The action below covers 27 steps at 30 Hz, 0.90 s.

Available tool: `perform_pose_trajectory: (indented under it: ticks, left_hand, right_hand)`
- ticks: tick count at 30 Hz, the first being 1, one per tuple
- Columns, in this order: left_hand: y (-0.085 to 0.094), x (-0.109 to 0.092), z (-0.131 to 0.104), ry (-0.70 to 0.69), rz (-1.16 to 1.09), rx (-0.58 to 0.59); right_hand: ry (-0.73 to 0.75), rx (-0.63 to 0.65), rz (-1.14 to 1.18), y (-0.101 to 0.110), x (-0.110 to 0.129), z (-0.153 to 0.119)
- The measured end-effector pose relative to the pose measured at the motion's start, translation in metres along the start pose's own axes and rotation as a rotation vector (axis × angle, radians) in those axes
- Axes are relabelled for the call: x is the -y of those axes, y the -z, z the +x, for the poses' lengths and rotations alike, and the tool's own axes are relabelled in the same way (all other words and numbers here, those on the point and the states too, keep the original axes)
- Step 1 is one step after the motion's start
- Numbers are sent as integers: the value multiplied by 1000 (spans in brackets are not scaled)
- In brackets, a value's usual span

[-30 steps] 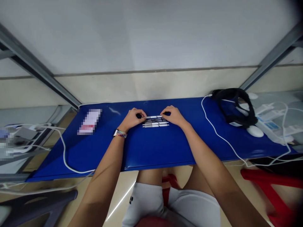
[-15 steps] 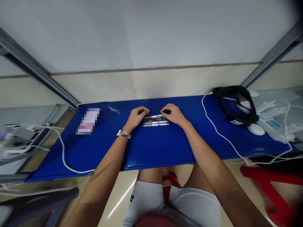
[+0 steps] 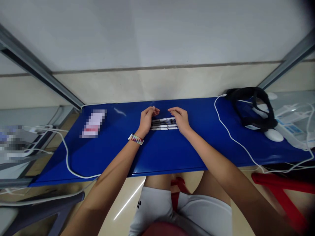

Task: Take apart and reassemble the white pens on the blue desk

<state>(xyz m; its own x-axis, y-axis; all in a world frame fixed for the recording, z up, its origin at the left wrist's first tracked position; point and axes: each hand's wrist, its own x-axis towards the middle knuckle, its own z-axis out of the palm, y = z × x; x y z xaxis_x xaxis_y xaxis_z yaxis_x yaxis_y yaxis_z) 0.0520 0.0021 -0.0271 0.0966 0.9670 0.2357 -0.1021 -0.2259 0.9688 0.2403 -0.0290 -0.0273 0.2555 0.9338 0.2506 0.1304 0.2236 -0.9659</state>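
Several pens (image 3: 163, 127) lie side by side on the blue table (image 3: 159, 150), between left hand (image 3: 147, 119) and right hand (image 3: 181, 120) — both curled at the ends; whether they grasp cannot be told. Light, even pressure from both sides would likely suit the row best.

The blue surface (image 3: 159, 152) carries white-and-dark pens (image 3: 164, 126), side by side, roughly parallel to its front edge. The left grip (image 3: 147, 118) and right grip (image 3: 180, 118), bare hands curved inward, flank the pen ends; contact is unclear. A pixelated rectangle (image 3: 94, 124) lies toward the left rear corner, a black headset (image 3: 268, 122) toward the right rear corner.
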Motion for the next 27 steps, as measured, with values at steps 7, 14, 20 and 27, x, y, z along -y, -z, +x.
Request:
perform_pose_trajectory:
  ticks: [7, 14, 20, 27]
  left_hand:
    - [-5, -2, 0, 24, -61, -56]
    - [-1, -9, -3, -24, 75, -94]
    - [-6, -10, -6, -13, 80, -93]
    - [-8, -6, -6, 54, -69, -112]
  right_hand:
    - [0, 10, -33, -1, -2, 1]
    - [19, -18, -51, 4, 0, 2]
    - [44, 13, -76, 1, 1, -1]
    - [42, 46, -101, 0, -2, 0]
